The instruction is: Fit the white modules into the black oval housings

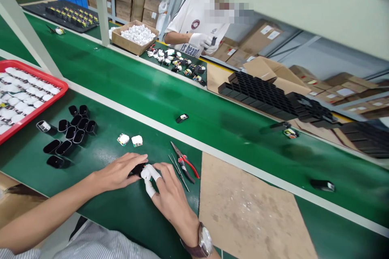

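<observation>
My left hand point(121, 172) is wrapped round a black plastic housing point(137, 169) just above the green bench. With finger cots on two fingertips, my right hand point(168, 186) pinches a small circuit board with a white top point(146, 173) at the housing's mouth. How deep the board sits inside cannot be made out. Beyond my hands lie two more white-topped circuit boards point(137, 141). Tweezers point(179, 173) and red-handled pliers point(185, 162) rest right of my right hand. Several black housings point(71, 132) stand to the left.
A red tray point(62, 89) of white-topped parts stands at far left. Across the green conveyor point(146, 89), a gloved co-worker point(197, 24) holds a black part. Loose parts point(182, 117) lie on the belt. A brown board point(243, 206) covers the bench at right; a metal post point(100, 8) rises beyond.
</observation>
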`<control>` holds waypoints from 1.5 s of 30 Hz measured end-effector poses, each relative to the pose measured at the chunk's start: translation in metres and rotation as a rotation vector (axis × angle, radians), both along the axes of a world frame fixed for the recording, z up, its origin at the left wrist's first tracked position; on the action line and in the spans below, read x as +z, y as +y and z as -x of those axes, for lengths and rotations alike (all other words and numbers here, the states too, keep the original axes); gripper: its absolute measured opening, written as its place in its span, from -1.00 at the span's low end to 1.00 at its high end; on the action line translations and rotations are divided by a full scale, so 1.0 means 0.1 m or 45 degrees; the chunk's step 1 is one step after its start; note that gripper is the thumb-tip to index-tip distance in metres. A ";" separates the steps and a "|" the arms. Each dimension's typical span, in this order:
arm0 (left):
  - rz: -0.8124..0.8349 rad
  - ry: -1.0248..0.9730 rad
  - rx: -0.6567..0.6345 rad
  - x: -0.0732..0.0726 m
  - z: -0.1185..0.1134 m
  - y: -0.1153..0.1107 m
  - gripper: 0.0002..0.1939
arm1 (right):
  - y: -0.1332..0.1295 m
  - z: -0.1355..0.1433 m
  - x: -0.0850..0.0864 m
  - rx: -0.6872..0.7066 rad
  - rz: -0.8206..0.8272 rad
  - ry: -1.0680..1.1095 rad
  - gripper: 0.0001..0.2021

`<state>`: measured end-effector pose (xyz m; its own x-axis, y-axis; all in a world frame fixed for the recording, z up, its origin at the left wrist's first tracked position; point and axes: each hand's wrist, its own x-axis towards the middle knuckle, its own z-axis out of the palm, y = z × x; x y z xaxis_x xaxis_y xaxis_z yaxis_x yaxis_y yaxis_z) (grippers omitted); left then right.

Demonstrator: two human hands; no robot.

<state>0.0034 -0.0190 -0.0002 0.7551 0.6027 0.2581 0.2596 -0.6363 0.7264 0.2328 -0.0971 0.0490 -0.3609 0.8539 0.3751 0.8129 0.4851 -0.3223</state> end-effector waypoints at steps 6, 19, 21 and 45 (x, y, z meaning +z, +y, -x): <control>-0.008 -0.003 0.002 -0.02 0.01 0.00 -0.26 | 0.02 0.01 0.04 0.029 0.090 -0.036 -0.84; -0.010 -0.022 -0.014 -0.02 -0.02 0.00 -0.25 | 0.00 -0.01 0.05 0.019 0.096 -0.044 -0.86; -0.020 -0.016 -0.008 -0.02 -0.02 -0.01 -0.25 | 0.00 0.00 0.06 0.030 0.095 -0.079 -0.84; -0.106 -0.208 -0.116 0.04 -0.07 0.01 -0.83 | 0.05 -0.10 -0.29 0.124 0.203 0.240 -0.62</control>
<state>0.0109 -0.0184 0.0037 0.7496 0.5056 0.4273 0.0817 -0.7112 0.6983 0.2424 -0.0924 0.0202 -0.3808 0.8721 0.3073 0.6831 0.4893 -0.5422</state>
